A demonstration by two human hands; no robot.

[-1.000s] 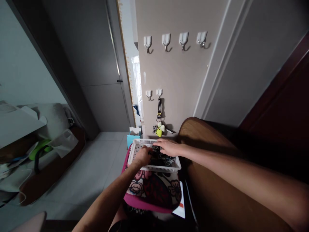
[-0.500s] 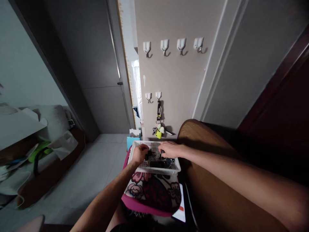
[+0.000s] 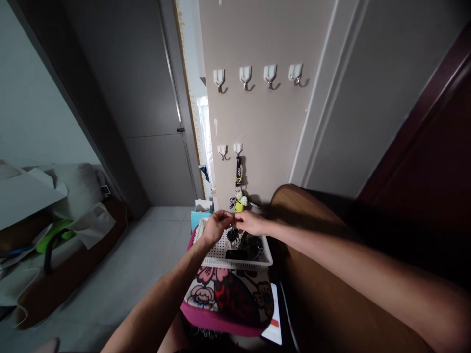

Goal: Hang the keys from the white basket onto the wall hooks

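My left hand (image 3: 217, 227) and my right hand (image 3: 250, 222) meet over the far side of a white plastic basket (image 3: 235, 264). Their fingertips are pinched together, nearly touching. Just below them hangs a small dark keychain-like item (image 3: 232, 235) with a shiny bit under it; its upper end is hidden by the fingers. In the basket's right half lie a flat black object (image 3: 236, 254) and a dark tangle of small things (image 3: 254, 246), too dim to name. Perforated floor shows in the left half.
The basket rests on a flowered, pink-edged padded seat or bag (image 3: 228, 299). White hooks (image 3: 246, 76) line the wall; a lower one carries a lanyard with keys and charms (image 3: 239, 196). A curved wooden panel (image 3: 294, 215) stands at right, a blue box (image 3: 200, 219) behind the basket.
My hands, apart over the basket before, have come together. The dark item has shifted right with my left hand, and my right hand has moved left, away from the things in the basket.
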